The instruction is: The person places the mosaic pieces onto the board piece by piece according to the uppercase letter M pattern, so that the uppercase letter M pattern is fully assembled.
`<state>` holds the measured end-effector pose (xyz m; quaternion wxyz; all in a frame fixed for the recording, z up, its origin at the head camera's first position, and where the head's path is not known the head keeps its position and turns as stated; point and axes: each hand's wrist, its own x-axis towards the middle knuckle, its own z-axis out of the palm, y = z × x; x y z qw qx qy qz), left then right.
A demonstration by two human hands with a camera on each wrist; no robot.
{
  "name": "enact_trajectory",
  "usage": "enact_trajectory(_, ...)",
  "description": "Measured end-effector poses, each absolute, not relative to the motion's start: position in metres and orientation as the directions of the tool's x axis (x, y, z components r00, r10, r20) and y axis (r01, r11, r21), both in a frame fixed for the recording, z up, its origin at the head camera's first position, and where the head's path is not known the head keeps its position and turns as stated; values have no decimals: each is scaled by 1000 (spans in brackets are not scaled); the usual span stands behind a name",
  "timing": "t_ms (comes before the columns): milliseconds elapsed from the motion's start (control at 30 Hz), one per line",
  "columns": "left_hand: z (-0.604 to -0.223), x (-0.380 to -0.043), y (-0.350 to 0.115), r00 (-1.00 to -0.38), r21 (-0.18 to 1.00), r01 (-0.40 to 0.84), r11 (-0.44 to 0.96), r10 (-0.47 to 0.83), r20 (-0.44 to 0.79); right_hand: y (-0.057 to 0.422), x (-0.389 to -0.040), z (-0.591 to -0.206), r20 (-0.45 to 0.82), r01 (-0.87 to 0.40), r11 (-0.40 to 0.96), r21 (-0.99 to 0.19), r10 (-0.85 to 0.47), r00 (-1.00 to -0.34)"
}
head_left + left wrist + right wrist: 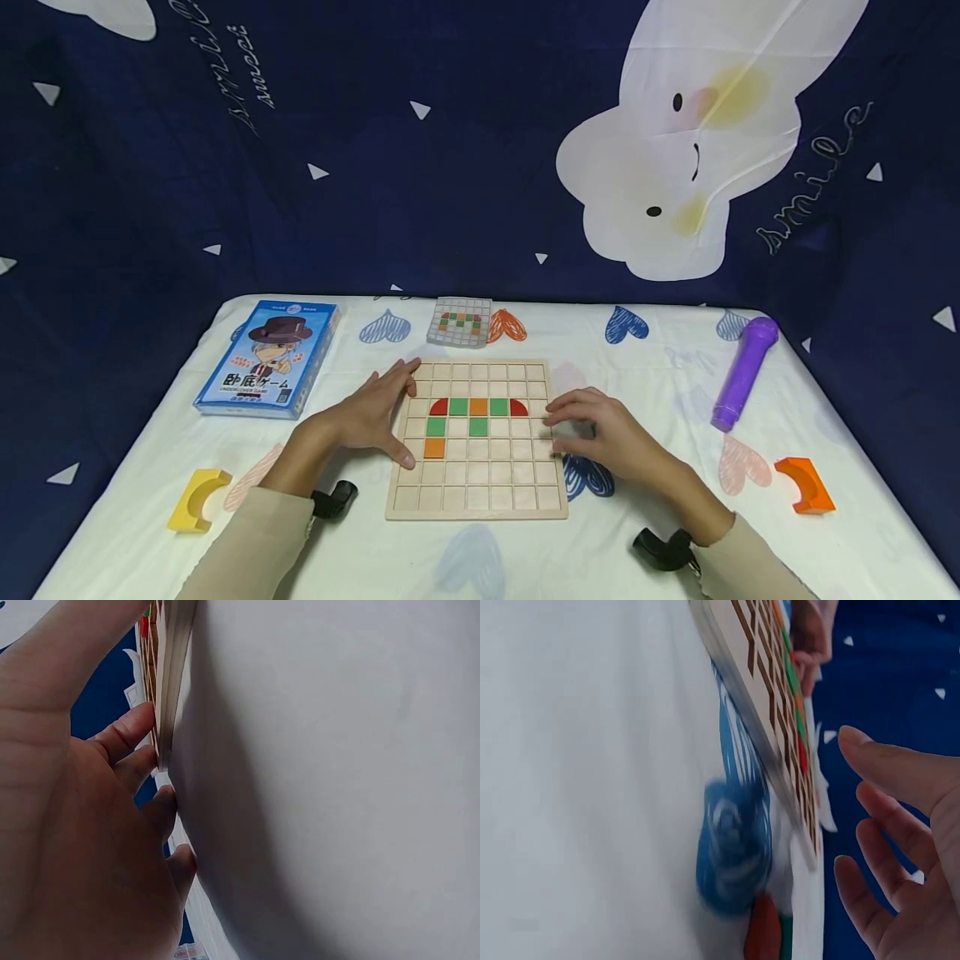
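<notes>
A wooden grid board [487,498] lies flat on the table. Its upper row carries red rounded tiles [519,407] at both ends, with green tiles [458,407] and an orange tile [478,407] between them. Two more green tiles and another orange tile [434,448] sit below. My left hand [367,412] spreads along the board's left side, thumb and fingertips touching its edge. Beside the right edge hovers my right hand [611,433], fingers loosely bent and holding nothing. In the right wrist view its thumb [885,761] stands apart from the fingers.
Behind the board lies a small pattern card [460,322] with a coloured grid. A blue game box [270,358] is at back left, a purple tube [745,373] at right. A yellow arch block [197,500] and an orange arch block [806,485] lie on either side.
</notes>
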<state>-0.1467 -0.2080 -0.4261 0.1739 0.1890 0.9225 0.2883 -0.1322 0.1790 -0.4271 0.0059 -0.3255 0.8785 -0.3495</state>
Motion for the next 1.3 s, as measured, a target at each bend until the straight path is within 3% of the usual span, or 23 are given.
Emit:
enact_trajectory(567,-429,-147,-209,-874,593,244,767,439,-209,234,-128,-432,137,-434,596,-675,-477,-868)
enact_trajectory(1300,-429,-147,-210,-866,608,242,756,451,-216,246,-135,-451,69,-383,596,-706,-480,-874)
